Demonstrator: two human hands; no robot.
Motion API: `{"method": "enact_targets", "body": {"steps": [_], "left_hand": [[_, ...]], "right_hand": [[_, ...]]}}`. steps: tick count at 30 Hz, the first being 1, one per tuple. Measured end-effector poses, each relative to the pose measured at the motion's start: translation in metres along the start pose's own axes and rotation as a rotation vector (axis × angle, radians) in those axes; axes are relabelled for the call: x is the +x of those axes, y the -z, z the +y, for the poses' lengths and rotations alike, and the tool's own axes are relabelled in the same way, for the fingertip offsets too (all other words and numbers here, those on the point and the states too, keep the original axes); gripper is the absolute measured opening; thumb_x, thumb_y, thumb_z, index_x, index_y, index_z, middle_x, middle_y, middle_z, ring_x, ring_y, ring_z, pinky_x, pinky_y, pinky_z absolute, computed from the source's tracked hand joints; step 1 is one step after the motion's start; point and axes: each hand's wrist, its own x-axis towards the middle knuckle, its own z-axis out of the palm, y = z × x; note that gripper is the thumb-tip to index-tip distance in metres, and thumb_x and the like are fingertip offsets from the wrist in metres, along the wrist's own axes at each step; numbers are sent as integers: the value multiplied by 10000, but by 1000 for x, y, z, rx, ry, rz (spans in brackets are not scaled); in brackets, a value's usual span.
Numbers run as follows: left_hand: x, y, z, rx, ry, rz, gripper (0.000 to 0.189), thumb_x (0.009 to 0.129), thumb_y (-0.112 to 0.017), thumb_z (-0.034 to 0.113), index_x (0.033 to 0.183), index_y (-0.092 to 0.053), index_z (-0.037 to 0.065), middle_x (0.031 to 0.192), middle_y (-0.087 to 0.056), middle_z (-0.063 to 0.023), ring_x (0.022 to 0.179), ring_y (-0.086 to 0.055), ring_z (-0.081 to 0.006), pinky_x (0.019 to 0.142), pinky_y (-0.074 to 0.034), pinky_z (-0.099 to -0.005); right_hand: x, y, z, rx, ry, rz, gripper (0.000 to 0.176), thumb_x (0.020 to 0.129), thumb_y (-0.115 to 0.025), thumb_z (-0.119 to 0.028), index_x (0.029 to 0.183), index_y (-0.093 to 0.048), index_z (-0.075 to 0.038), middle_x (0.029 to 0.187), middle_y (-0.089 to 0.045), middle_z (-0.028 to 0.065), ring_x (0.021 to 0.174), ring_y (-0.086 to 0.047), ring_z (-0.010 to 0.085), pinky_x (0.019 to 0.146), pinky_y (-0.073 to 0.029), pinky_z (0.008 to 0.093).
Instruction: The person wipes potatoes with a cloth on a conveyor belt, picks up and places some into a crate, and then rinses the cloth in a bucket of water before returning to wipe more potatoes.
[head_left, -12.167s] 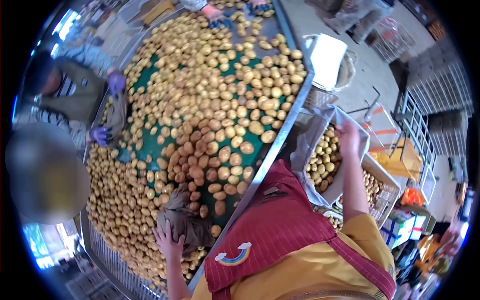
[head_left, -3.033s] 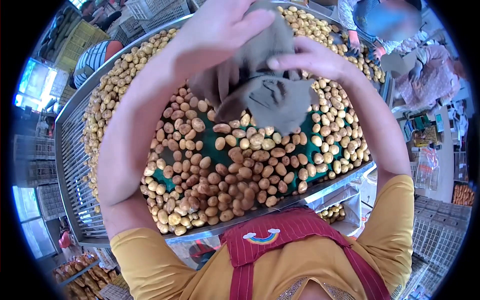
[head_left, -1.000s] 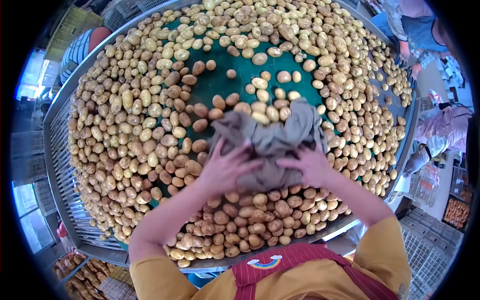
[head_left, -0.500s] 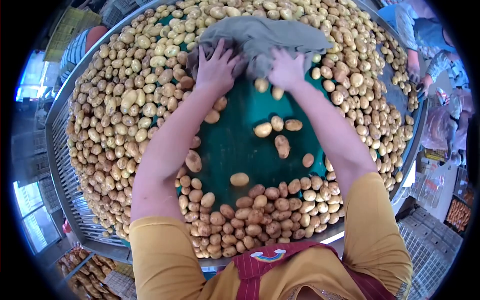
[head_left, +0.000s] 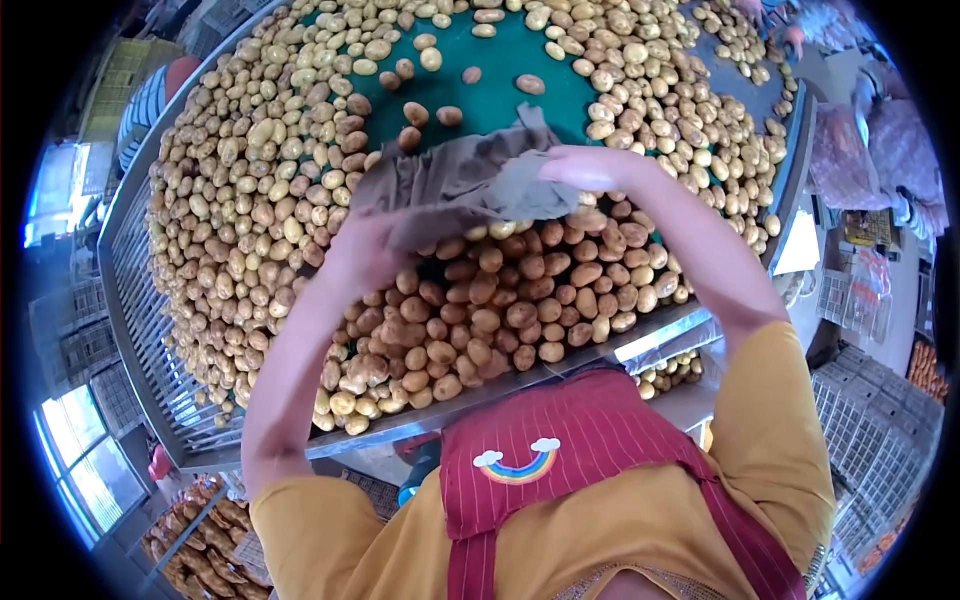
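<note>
A grey-brown cloth (head_left: 450, 182), bunched and creased, stretches between my two hands over the potatoes (head_left: 488, 320). My left hand (head_left: 366, 250), blurred by motion, is closed on the cloth's near left end. At its right side, my right hand (head_left: 590, 168) grips the cloth with the fingers partly hidden in the folds. Below the cloth the potatoes lie heaped close to the table's near edge. Beyond it, a green surface (head_left: 500, 62) shows with several potatoes scattered on it.
A metal rim (head_left: 480, 388) runs along the near side of the table, with a slatted metal side (head_left: 150, 330) at the left. Plastic crates (head_left: 870, 420) stand on the right. Another person's hand (head_left: 795, 40) is at the far right edge.
Both hands have drawn the cloth toward my body, from the far side to the near heap. Potatoes are bunched nearer the front edge, and green surface now shows farther back.
</note>
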Motion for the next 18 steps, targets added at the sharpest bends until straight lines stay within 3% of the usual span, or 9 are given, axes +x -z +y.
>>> {"method": "enact_targets", "body": {"steps": [1,2,4,5,7,10,12,15,18], "left_hand": [[-22,0,32,-72,-5,-36,471,824,-616,155,1274,-689,272,1096,-757,-61,1229,-637,-225,1128,-308,-602],[-41,-20,39,78,-47,-145,553,785,-664,194,1320,-644,331,1285,-592,-57,1320,-516,-295,1125,-260,-664],[-79,-59,54,363,-180,-344,756,707,-758,271,1412,-554,448,1662,-261,-48,1502,-276,-436,1119,-164,-788],[-93,-89,55,389,-243,-371,757,723,-746,316,1415,-519,522,1647,-292,-34,1475,-253,-531,1074,-162,-835],[-91,-128,35,446,-331,-194,756,736,-731,346,1431,-494,528,1611,-355,-4,1466,-272,-521,1050,-183,-851],[-29,-138,14,545,-282,-62,767,740,-734,374,1440,-470,544,1557,-430,26,1466,-280,-501,1073,-195,-826],[20,-119,1,597,-271,87,690,806,-705,396,1441,-472,530,1509,-480,41,1455,-322,-471,1081,-243,-792],[79,-80,-10,674,-33,251,668,838,-696,317,1458,-489,457,1650,-301,-33,1480,-279,-471,1090,-292,-738],[80,-78,-44,632,-46,313,615,891,-633,265,1465,-491,433,1644,-301,-65,1483,-270,-466,1138,-256,-683]], "right_hand": [[-5,-2,24,-57,7,-97,448,965,-466,-302,1163,-665,48,1068,-698,165,876,-624,269,837,-511,385],[-31,-13,21,-249,83,-198,434,946,-497,-290,1217,-648,12,1073,-716,174,845,-651,295,824,-533,369],[-82,-71,34,-515,134,54,574,871,-625,-338,1432,-556,-237,1502,-483,225,1334,-517,384,1100,-407,542],[-93,-104,39,-968,263,-45,662,813,-702,-408,1451,-533,-358,1625,-311,177,1508,-267,408,1166,-212,685],[-105,-150,45,-914,259,144,712,751,-759,-448,1427,-538,-418,1653,-273,114,1548,-179,372,1187,-109,704],[-62,-144,73,-890,184,263,748,725,-787,-456,1426,-525,-444,1667,-240,72,1543,-196,359,1197,-127,687],[-29,-100,64,-997,132,418,776,754,-766,-479,1463,-450,-490,1659,-251,73,1540,-193,358,1187,-179,688],[25,-51,75,-958,23,721,684,909,-621,-386,1522,-342,-507,1658,-257,86,1526,-228,376,1129,-270,704],[16,-69,71,-946,37,686,657,920,-601,-369,1522,-364,-483,1654,-266,87,1509,-268,367,1131,-292,678]]}}
